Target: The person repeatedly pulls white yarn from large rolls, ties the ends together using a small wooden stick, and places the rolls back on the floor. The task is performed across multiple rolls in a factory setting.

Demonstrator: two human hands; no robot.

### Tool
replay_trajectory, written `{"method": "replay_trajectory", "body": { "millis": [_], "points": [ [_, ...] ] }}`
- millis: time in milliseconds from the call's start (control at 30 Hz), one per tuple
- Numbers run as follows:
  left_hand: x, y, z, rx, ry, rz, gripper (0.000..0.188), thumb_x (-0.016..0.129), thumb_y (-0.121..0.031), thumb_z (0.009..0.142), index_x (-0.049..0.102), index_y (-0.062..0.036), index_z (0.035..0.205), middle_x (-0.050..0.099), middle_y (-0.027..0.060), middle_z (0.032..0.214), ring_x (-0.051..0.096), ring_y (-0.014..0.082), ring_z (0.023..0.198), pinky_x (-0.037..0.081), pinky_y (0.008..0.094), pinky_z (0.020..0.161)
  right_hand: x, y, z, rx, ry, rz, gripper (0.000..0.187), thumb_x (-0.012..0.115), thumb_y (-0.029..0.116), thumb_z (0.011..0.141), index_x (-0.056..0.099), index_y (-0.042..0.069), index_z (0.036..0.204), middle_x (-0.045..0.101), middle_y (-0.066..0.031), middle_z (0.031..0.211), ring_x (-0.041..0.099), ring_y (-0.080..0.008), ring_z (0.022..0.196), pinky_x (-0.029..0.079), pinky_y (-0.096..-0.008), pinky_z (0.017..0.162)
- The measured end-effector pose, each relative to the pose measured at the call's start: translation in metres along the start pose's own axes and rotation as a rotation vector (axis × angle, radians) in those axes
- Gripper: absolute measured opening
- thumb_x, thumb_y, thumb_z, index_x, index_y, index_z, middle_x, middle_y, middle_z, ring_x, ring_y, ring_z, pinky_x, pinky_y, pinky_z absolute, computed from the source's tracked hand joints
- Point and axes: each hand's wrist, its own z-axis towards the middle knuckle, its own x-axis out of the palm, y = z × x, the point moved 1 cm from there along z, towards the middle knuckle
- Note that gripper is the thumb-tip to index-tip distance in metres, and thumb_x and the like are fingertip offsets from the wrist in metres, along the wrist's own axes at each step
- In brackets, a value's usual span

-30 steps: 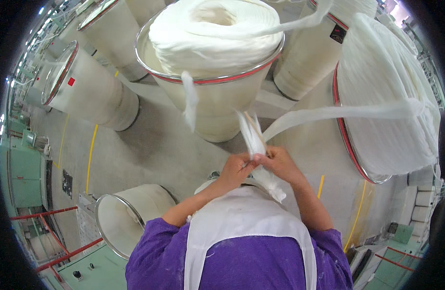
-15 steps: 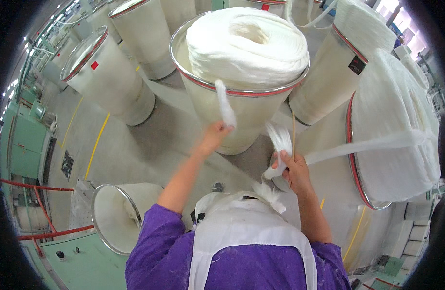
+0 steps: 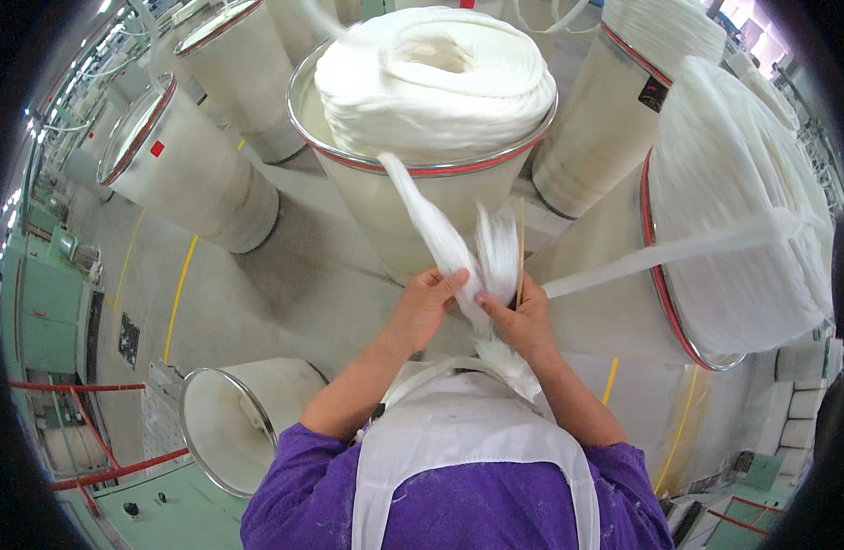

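Note:
My left hand (image 3: 426,307) pinches a white fibre sliver (image 3: 433,227) hanging over the rim of the large can (image 3: 376,197) ahead. Close beside it, my right hand (image 3: 523,316) grips a second sliver, whose fanned-out end (image 3: 499,246) points up. A thin wooden stick (image 3: 521,243) stands upright in the same right hand. From behind that hand a long white strand (image 3: 642,260) stretches to the fibre pile (image 3: 734,211) of the tilted-looking can at the right. The two slivers lie nearly side by side; whether they touch between my fingers I cannot tell.
A thick white coil (image 3: 372,87) fills the front can. Other cans stand at the left (image 3: 197,174) and back right (image 3: 591,124). An open-topped can (image 3: 193,431) sits at lower left, near red rails (image 3: 133,467) and a green machine panel (image 3: 175,522).
My left hand has moved right and down, drawing its sliver along toward the other one. My right hand has shifted slightly left, still with the stick and fanned sliver. The view has shifted a little.

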Motion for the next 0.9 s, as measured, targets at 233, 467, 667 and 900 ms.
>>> {"method": "replay_trajectory", "body": {
  "millis": [233,467,667,900],
  "points": [
    [0.004,-0.007,-0.013,-0.079,0.070,-0.270,0.037,0.061,-0.012,0.089,0.052,0.0019,0.123,0.062,0.0057,0.107,0.060,0.0169,0.098,0.048,0.0343,0.089,-0.011,0.008,0.008,-0.043,-0.087,0.040,0.031,0.075,0.013,0.079,0.059,-0.001,0.102,0.064,-0.0030,0.088,0.057,-0.0092,0.077,0.048,-0.0262,0.070],
    [0.000,-0.007,-0.007,-0.099,0.062,-0.150,0.029,0.058,-0.016,0.092,0.058,0.0003,0.116,0.063,0.0091,0.110,0.060,0.0201,0.103,0.047,0.0357,0.092,-0.019,0.026,0.008,-0.106,-0.110,-0.138,0.030,0.073,0.019,0.082,0.061,-0.001,0.101,0.064,-0.0029,0.083,0.055,-0.0089,0.071,0.047,-0.0259,0.065],
    [0.010,-0.002,-0.001,0.003,-0.096,-0.185,0.036,0.053,-0.024,0.096,0.053,0.0010,0.122,0.061,0.0111,0.115,0.059,0.0201,0.104,0.047,0.0369,0.092,-0.021,0.031,-0.013,-0.067,0.095,-0.312,0.027,0.068,0.027,0.086,0.067,0.000,0.090,0.062,-0.0003,0.067,0.052,-0.0086,0.060,0.045,-0.0276,0.056],
    [0.032,-0.013,-0.004,0.135,0.269,-0.464,0.048,0.052,-0.015,0.094,0.035,0.0013,0.136,0.050,0.0187,0.132,0.050,0.0311,0.121,0.043,0.0431,0.100,-0.012,0.016,-0.008,0.056,0.160,-0.191,0.027,0.068,0.028,0.086,0.068,0.001,0.089,0.061,-0.0039,0.062,0.047,-0.0101,0.054,0.040,-0.0296,0.052]
  ]
}}
